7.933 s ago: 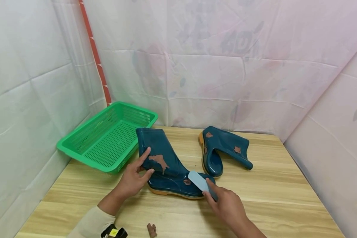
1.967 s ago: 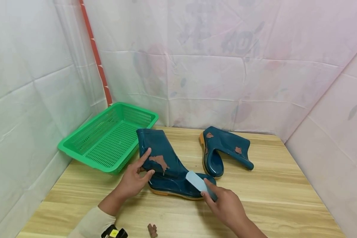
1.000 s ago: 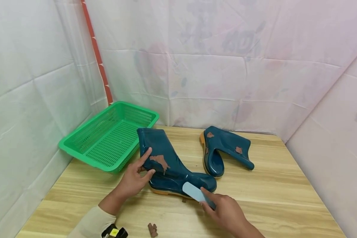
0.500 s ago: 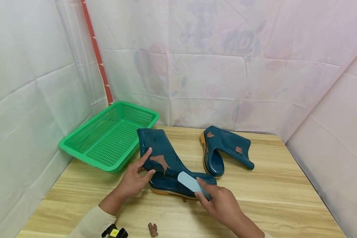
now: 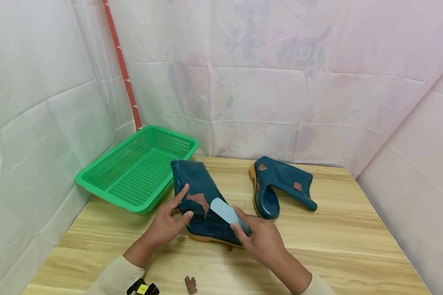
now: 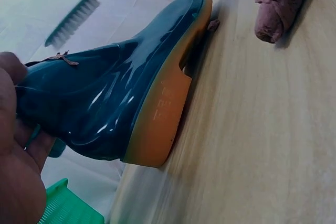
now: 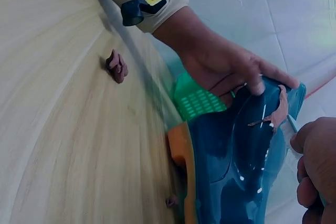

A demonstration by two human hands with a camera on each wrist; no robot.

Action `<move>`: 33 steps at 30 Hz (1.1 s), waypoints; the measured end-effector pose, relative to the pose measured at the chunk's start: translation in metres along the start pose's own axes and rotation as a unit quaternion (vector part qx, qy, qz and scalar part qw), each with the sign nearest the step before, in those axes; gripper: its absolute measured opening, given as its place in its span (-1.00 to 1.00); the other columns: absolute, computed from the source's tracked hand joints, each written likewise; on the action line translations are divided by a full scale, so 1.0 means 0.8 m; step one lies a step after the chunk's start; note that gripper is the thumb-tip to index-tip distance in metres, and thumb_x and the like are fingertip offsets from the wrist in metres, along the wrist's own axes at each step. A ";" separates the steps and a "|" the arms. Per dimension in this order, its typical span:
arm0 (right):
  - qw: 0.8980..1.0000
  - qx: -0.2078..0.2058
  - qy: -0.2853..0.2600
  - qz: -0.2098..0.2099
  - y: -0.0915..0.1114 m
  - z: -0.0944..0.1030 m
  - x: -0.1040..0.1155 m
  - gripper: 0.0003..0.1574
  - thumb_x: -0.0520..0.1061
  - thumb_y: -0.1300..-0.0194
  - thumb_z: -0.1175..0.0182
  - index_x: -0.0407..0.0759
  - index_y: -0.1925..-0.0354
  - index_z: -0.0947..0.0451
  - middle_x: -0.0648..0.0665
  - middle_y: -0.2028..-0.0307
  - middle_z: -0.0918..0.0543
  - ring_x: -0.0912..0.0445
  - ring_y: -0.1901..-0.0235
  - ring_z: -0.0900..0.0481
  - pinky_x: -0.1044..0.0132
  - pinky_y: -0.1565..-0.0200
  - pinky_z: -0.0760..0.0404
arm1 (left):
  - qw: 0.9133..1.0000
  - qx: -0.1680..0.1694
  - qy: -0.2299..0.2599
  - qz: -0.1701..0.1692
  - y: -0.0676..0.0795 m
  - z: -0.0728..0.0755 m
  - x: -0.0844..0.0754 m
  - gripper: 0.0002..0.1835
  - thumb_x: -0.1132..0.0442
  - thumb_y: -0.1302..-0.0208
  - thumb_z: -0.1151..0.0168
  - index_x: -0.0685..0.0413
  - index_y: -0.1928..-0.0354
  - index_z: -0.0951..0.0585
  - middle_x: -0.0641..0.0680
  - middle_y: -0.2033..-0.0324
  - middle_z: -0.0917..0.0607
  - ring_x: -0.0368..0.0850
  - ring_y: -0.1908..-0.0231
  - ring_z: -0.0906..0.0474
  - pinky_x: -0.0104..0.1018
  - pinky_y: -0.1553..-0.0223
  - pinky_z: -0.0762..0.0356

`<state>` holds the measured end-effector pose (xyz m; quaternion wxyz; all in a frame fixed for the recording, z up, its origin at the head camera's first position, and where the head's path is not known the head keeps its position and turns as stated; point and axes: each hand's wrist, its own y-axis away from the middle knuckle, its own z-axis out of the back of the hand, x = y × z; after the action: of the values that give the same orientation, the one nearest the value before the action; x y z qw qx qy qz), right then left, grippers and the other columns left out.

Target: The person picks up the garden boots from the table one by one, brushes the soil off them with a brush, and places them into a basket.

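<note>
A dark teal rain boot [image 5: 195,174] with a tan sole stands on the table, toe to the right. My left hand [image 5: 165,223] grips the back of its shaft, thumb on the near side, several fingers hidden behind. A ragged brown clay-like patch [image 5: 200,200] sticks to the shaft near that thumb. In my right hand [image 5: 262,239] is a pale blue brush [image 5: 225,212], bristles facing the boot. Its tip is right beside the patch's right edge. The left wrist view shows the white bristles [image 6: 79,20] over the boot shaft.
A second teal boot [image 5: 286,174] with several brown patches lies on its side at the back right. A green basket [image 5: 136,176] stands back left. A brown lump [image 5: 190,284] lies at the front, and a small crumb [image 5: 230,248] by the sole.
The brown spot on the boot's foot is gone, and a crumb has appeared beside the sole. My right hand has moved the brush up and left to the shaft. The left hand stays.
</note>
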<state>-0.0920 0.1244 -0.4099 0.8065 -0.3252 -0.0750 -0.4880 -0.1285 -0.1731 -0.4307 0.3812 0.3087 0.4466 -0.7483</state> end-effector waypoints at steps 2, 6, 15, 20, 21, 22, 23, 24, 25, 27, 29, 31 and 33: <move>1.000 0.004 -0.001 -0.010 0.002 0.000 -0.001 -0.39 -0.01 -0.33 -0.43 -0.08 -0.30 -0.61 -0.09 0.13 -0.80 0.30 0.42 -0.60 0.37 0.42 -0.50 | 1.000 0.000 0.000 0.002 -0.001 0.001 -0.001 -0.26 0.38 -0.48 -0.22 -0.04 -0.61 -0.19 0.20 -0.51 -0.24 0.00 -0.32 -0.42 -0.21 -0.02 -0.59; 1.000 0.011 0.002 -0.027 0.005 0.002 -0.004 -0.39 0.01 -0.34 -0.41 -0.05 -0.32 -0.60 -0.08 0.10 -0.79 0.32 0.43 -0.55 0.38 0.42 -0.49 | 1.000 -0.001 -0.014 -0.008 -0.004 0.002 -0.004 -0.30 0.37 -0.50 -0.19 -0.01 -0.59 -0.22 0.23 -0.48 -0.29 -0.13 -0.08 -0.58 -0.29 0.11 -0.55; 0.999 0.014 0.007 -0.045 0.012 0.004 -0.013 -0.38 -0.01 -0.32 -0.43 -0.07 -0.31 -0.60 -0.11 0.20 -0.80 0.32 0.53 -0.43 0.39 0.50 -0.39 | 0.998 0.013 -0.060 -0.015 -0.006 0.005 -0.017 -0.02 0.47 -0.40 -0.27 -0.15 -0.67 0.05 0.36 -0.20 -0.50 -0.43 0.55 -0.31 -0.34 0.47 -0.42; 0.999 0.007 0.005 -0.045 0.015 0.004 -0.017 -0.37 -0.01 -0.31 -0.44 -0.03 -0.31 -0.60 -0.08 0.31 -0.79 0.33 0.57 -0.38 0.39 0.52 -0.37 | 0.998 0.020 -0.062 -0.018 -0.007 0.005 -0.021 0.03 0.54 -0.35 -0.26 -0.20 -0.67 0.04 0.40 -0.24 -0.47 -0.52 0.73 0.04 -0.39 0.66 -0.24; 0.999 0.004 0.004 -0.042 0.015 0.004 -0.017 -0.37 -0.01 -0.31 -0.44 -0.03 -0.31 -0.61 -0.08 0.30 -0.79 0.34 0.56 -0.39 0.39 0.51 -0.37 | 0.998 0.017 -0.062 -0.022 -0.007 0.005 -0.021 0.02 0.55 -0.33 -0.26 -0.17 -0.67 0.03 0.37 -0.15 -0.51 -0.53 0.74 0.04 -0.39 0.66 -0.24; 0.999 0.001 0.004 -0.038 0.015 0.003 -0.017 -0.37 -0.02 -0.31 -0.45 -0.04 -0.31 -0.61 -0.09 0.29 -0.79 0.34 0.56 -0.39 0.40 0.51 -0.37 | 0.998 0.013 -0.063 -0.026 -0.007 0.004 -0.021 0.01 0.56 -0.33 -0.26 -0.14 -0.66 0.01 0.32 -0.01 -0.56 -0.54 0.75 0.04 -0.38 0.65 -0.26; 0.999 -0.003 0.002 -0.034 0.014 0.003 -0.017 -0.38 -0.03 -0.30 -0.45 -0.05 -0.30 -0.61 -0.09 0.28 -0.79 0.34 0.56 -0.39 0.41 0.51 -0.38 | 0.997 0.009 -0.065 -0.029 -0.007 0.004 -0.020 0.01 0.57 -0.32 -0.26 -0.12 -0.66 0.00 0.25 0.17 -0.58 -0.54 0.75 0.03 -0.37 0.63 -0.29; 1.000 -0.007 0.001 -0.028 0.013 0.002 -0.016 -0.38 -0.03 -0.30 -0.45 -0.06 -0.30 -0.61 -0.09 0.27 -0.79 0.34 0.56 -0.39 0.41 0.52 -0.38 | 0.997 0.005 -0.068 -0.033 -0.006 0.003 -0.020 0.01 0.57 -0.31 -0.27 -0.11 -0.66 -0.01 0.19 0.28 -0.56 -0.54 0.75 0.02 -0.35 0.58 -0.36; 1.000 -0.012 -0.002 -0.023 0.012 0.002 -0.015 -0.38 -0.04 -0.29 -0.46 -0.08 -0.30 -0.62 -0.09 0.26 -0.79 0.34 0.55 -0.40 0.42 0.52 -0.38 | 0.997 -0.001 -0.072 -0.038 -0.006 0.002 -0.019 0.00 0.57 -0.30 -0.28 -0.09 -0.66 -0.02 0.21 0.24 -0.58 -0.54 0.72 -0.06 -0.32 0.51 -0.44; 1.000 -0.023 -0.009 -0.011 0.009 0.001 -0.012 -0.38 -0.06 -0.28 -0.47 -0.10 -0.29 -0.62 -0.11 0.21 -0.79 0.33 0.53 -0.44 0.43 0.52 -0.40 | 0.995 -0.010 -0.085 -0.045 -0.005 0.001 -0.018 0.00 0.56 -0.30 -0.30 -0.07 -0.65 -0.04 0.27 0.10 -0.63 -0.50 0.58 -0.35 -0.22 0.32 -0.59; 0.999 -0.031 -0.020 -0.001 0.004 0.000 -0.006 -0.37 -0.08 -0.27 -0.48 -0.13 -0.29 -0.62 -0.12 0.19 -0.79 0.30 0.51 -0.48 0.42 0.51 -0.42 | 0.994 -0.016 -0.096 -0.049 -0.004 0.000 -0.016 -0.01 0.56 -0.30 -0.31 -0.06 -0.65 -0.05 0.34 -0.08 -0.61 -0.38 0.36 -0.54 -0.11 0.17 -0.63; 0.999 -0.033 -0.030 0.004 -0.001 0.000 0.000 -0.35 -0.08 -0.26 -0.48 -0.13 -0.29 -0.61 -0.13 0.17 -0.79 0.28 0.48 -0.51 0.41 0.49 -0.43 | 0.993 -0.020 -0.104 -0.053 -0.003 -0.001 -0.015 -0.01 0.56 -0.29 -0.31 -0.03 -0.65 -0.05 0.38 -0.33 -0.44 -0.21 0.06 -0.59 -0.06 0.10 -0.64; 0.998 -0.035 -0.043 0.011 -0.005 -0.001 0.006 -0.34 -0.08 -0.26 -0.48 -0.13 -0.31 -0.60 -0.13 0.17 -0.79 0.26 0.47 -0.53 0.41 0.49 -0.44 | 0.993 -0.019 -0.105 -0.055 -0.003 -0.002 -0.014 -0.01 0.56 -0.29 -0.31 -0.01 -0.64 -0.05 0.39 -0.37 -0.39 -0.10 0.03 -0.60 -0.05 0.11 -0.65</move>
<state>-0.0934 0.1193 -0.4064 0.7960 -0.3747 -0.0890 -0.4669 -0.1242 -0.1677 -0.4211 0.3906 0.1961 0.4348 -0.7874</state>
